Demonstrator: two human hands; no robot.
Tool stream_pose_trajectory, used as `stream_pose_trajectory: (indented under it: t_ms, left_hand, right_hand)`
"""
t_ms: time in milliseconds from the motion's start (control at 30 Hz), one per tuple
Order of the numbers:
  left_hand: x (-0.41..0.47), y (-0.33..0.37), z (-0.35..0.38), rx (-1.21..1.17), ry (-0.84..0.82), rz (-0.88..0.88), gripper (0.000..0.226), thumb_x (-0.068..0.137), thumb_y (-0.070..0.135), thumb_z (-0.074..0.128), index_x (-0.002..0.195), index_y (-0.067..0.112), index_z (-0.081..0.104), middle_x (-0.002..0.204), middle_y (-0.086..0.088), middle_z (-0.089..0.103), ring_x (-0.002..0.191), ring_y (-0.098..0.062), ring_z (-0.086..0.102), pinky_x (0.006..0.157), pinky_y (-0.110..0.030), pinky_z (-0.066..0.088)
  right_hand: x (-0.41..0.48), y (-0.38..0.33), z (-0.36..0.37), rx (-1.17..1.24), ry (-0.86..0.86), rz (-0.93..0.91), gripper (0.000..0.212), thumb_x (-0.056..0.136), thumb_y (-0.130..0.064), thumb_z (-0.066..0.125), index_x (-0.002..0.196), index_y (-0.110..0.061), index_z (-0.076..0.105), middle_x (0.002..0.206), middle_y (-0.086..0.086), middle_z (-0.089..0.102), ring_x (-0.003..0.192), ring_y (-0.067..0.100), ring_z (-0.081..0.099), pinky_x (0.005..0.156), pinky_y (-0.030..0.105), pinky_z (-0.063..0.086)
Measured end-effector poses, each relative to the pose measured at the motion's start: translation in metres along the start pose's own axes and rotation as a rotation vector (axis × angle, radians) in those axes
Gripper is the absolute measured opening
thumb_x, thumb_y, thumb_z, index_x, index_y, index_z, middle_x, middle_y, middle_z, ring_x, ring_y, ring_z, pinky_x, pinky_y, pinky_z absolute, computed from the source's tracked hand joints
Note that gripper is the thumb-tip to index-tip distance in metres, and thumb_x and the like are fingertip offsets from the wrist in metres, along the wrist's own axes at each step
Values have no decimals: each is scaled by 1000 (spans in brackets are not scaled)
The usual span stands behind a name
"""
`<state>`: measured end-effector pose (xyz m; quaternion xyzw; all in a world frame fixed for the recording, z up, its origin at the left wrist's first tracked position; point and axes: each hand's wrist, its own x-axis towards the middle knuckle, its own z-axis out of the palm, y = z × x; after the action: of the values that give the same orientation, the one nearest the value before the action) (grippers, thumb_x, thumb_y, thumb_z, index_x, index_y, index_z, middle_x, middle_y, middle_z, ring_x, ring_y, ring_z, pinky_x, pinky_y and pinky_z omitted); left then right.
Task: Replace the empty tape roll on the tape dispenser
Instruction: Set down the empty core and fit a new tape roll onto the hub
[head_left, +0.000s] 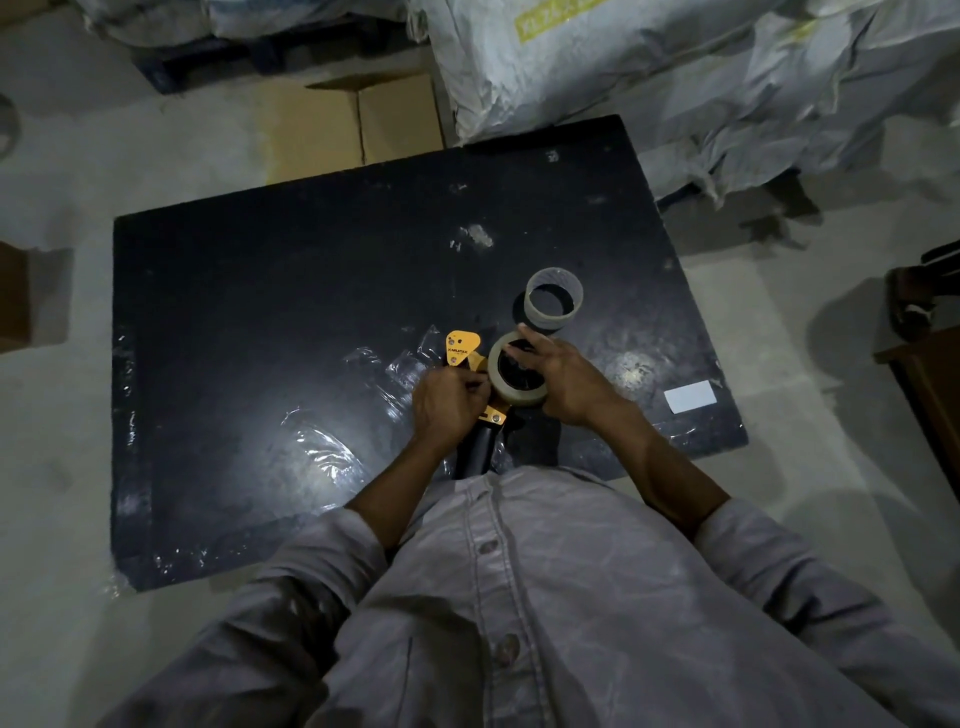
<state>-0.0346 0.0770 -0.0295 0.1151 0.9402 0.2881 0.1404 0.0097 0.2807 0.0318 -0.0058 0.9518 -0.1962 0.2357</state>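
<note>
grey buttoned shirt (519, 597) fills the bottom of the view, with both sleeves pushed up over bare forearms that reach forward over a black tabletop (260, 312). left hand (447, 402) is closed around the tape dispenser (467, 358) at its middle, fingers curled tight on the orange frame, whose black handle points back toward the body. right hand (563, 374) rests on the new tape roll (517, 376), fingers spread across its top face and outer rim, pressing it where it sits on the dispenser's hub; whether the roll is fully seated cannot be told. just beyond the right hand, the empty tape roll (553, 300) stands on the tabletop, a bare pale core, apart from the dispenser. crumpled clear film (322, 452) lies on the tabletop to the left of the hands, and a white label (690, 396) sits near the right edge. behind the tabletop are a cardboard box (353, 124) and large pale sacks (675, 78) on the floor.
</note>
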Motion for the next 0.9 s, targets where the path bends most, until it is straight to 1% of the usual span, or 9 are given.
stream_pose_trajectory:
  t_ms: [100,200,267,367,533,633,733,833,900]
  left_hand:
    - [-1,0,-1,-340,-31,-197,11,92,22,86,102,20,90,93,2,87,85,-17,81,86,-40,67]
    - [-4,2,-11,-863,26,-426,10,88,5,89,98,5,88,92,-9,86,91,-37,84,93,-51,68]
    - [-10,-1,-18,-1000,81,-496,15,88,3,88,102,-1,86,95,-13,86,96,-41,83,94,-50,68]
    - [-19,-9,-18,-915,131,-445,19,88,6,89,107,4,87,98,-8,87,97,-27,84,94,-41,68]
    - [-21,-3,-14,-377,120,-215,15,88,23,91,103,20,89,92,4,86,80,-9,80,80,-32,67]
    - [-9,13,-21,-216,60,-372,6,80,28,92,79,26,86,73,7,79,75,-15,77,76,-35,66]
    - [4,18,-21,-299,-26,-627,26,62,33,98,71,20,77,79,1,78,85,-25,77,89,-44,65]
    - [1,18,-10,-358,7,-680,31,61,37,101,69,23,75,72,7,71,86,-22,70,103,-42,54]
    - [-3,16,-3,-372,19,-628,24,68,33,102,71,28,79,71,12,74,81,-16,75,96,-37,60]
  right_hand:
    - [-6,-5,-3,-61,-2,46,101,93,-14,84,174,-42,30,188,-13,-3,163,34,32,110,50,53]
    - [-6,-5,-3,-105,4,49,102,95,-25,85,174,-46,25,187,-15,-7,162,34,34,102,50,57]
    - [-7,-5,-3,-105,-12,51,102,95,-27,85,175,-46,24,187,-15,-9,162,36,35,103,52,57]
    - [-4,-4,-5,-54,-67,70,105,93,-25,85,175,-46,23,187,-17,-12,166,41,32,110,58,56]
    - [1,-12,-7,-23,-116,141,112,89,-23,89,176,-44,21,186,-18,-15,165,40,33,116,61,53]
    - [1,-12,1,-44,-97,134,114,89,-28,90,176,-44,18,186,-16,-18,165,42,31,118,60,52]
    - [-2,-9,4,-29,-80,124,112,90,-29,89,176,-44,18,186,-14,-18,166,42,29,118,61,52]
    - [-4,-9,1,-20,-59,110,112,89,-29,90,176,-43,21,187,-14,-15,164,41,33,117,59,52]
    - [-4,-9,0,-27,-57,106,110,89,-24,89,176,-41,23,187,-13,-14,162,42,36,116,58,54]
